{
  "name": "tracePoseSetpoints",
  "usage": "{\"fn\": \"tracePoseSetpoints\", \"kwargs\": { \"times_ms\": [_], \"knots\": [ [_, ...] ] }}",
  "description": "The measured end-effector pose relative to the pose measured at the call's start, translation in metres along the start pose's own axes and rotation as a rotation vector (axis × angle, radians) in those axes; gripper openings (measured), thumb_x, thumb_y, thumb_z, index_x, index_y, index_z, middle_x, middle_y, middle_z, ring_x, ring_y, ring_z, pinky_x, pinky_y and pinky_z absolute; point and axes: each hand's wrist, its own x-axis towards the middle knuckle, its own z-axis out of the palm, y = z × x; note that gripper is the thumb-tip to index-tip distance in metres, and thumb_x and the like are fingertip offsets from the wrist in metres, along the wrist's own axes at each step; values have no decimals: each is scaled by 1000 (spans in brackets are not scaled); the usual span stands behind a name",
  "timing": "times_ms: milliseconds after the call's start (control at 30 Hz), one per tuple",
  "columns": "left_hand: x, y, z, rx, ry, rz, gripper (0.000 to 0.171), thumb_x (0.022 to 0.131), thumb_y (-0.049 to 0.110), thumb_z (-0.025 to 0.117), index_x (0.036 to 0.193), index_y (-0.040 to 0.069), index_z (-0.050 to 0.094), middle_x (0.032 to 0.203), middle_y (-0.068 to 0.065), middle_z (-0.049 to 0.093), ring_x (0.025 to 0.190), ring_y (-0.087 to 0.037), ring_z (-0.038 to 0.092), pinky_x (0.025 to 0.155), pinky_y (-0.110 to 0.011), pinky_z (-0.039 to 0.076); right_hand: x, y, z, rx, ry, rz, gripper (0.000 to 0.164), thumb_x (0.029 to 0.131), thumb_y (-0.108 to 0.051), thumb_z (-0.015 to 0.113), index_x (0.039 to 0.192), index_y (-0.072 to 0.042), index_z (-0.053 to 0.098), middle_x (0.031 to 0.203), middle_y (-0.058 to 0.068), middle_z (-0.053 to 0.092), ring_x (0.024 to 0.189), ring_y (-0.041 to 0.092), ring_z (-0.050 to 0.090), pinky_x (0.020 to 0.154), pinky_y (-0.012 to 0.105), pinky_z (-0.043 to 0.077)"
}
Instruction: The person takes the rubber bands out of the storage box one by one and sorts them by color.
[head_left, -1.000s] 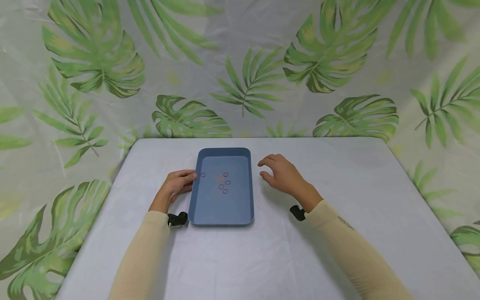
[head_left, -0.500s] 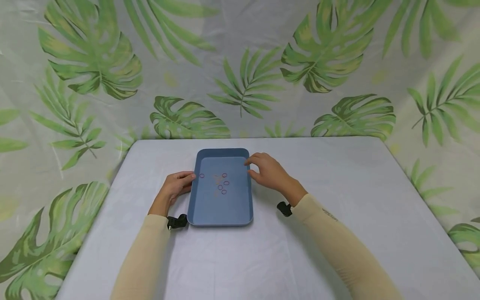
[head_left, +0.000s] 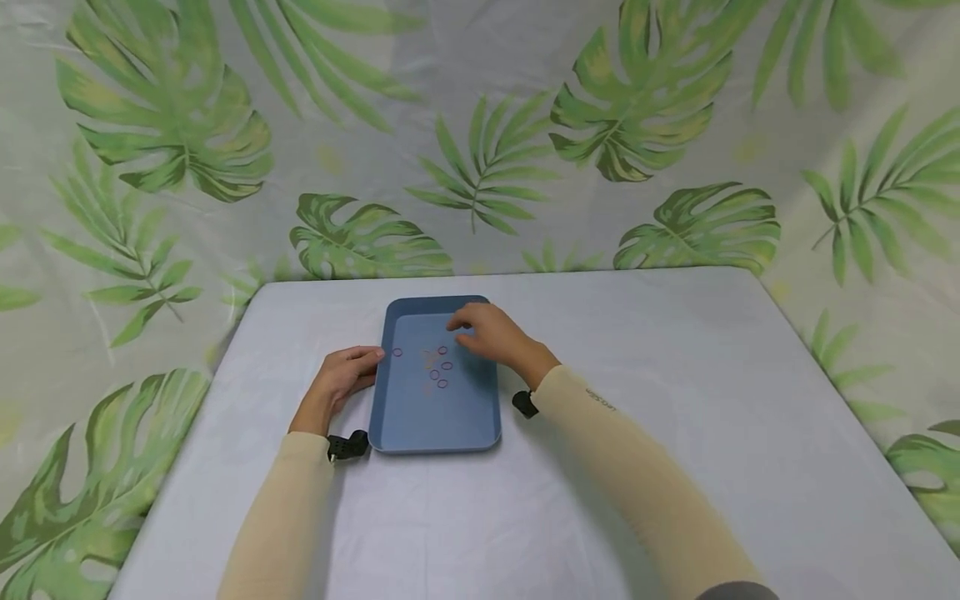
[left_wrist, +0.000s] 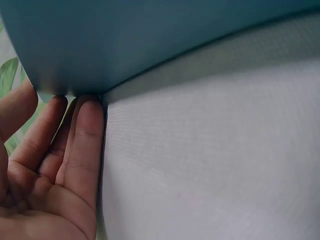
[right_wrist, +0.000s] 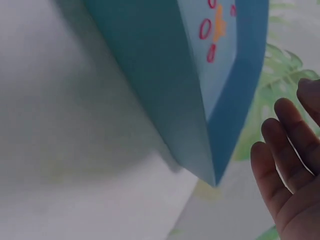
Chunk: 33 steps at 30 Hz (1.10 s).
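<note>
Bracing the tray with my straight-fingered left hand, I hover my relaxed, unladen right hand; careless dipping could scatter the rings between them

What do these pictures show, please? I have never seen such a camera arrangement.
No machine works here: you see a person's two bare hands. The widest view is from a camera on the head, looking forward and down; each close view comes from a camera on one wrist. On the white table lies a blue tray. In it are small red rings and orange bits, unclear in shape. The left hand holds the tray's left edge; the right hand hovers over it, visibly holding nothing.
</note>
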Motion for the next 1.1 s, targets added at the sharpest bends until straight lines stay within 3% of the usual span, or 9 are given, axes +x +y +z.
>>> {"fn": "tracePoseSetpoints", "kwargs": {
  "times_ms": [233, 533, 700, 1100],
  "knots": [
    [-2, -1, -2, -23, 1, 3, 47, 98, 23, 63, 136, -4, 56, 131, -12, 61, 97, -1, 62, 84, -15, 57, 15, -4, 20, -5, -76, 38, 24, 97, -11, 62, 119, -8, 71, 120, 7, 71, 116, 23, 65, 102, 37, 54],
    [0, -3, -5, -20, -20, 11, 49, 99, 24, 63, 137, -4, 54, 127, -10, 63, 96, 0, 63, 85, -15, 57, 23, -7, 26, -99, -129, 54, 18, 97, -13, 62, 107, -10, 76, 109, 5, 74, 103, 21, 66, 94, 35, 55],
    [1, -3, -6, -28, -6, 1, 46, 98, 24, 64, 135, -3, 57, 118, -2, 66, 96, 0, 63, 84, -15, 57, 23, -5, 31, -82, -162, 97, 16, 96, -13, 63, 105, -10, 76, 106, 6, 74, 97, 20, 64, 91, 36, 56],
    [-1, 0, -2, -23, -18, 1, 48, 99, 24, 63, 138, -3, 54, 139, -17, 56, 98, -1, 62, 84, -14, 57, 18, 4, 47, -140, -97, 140, 14, 96, -22, 66, 98, -15, 77, 106, 2, 73, 93, 17, 64, 83, 35, 57]
  ]
}}
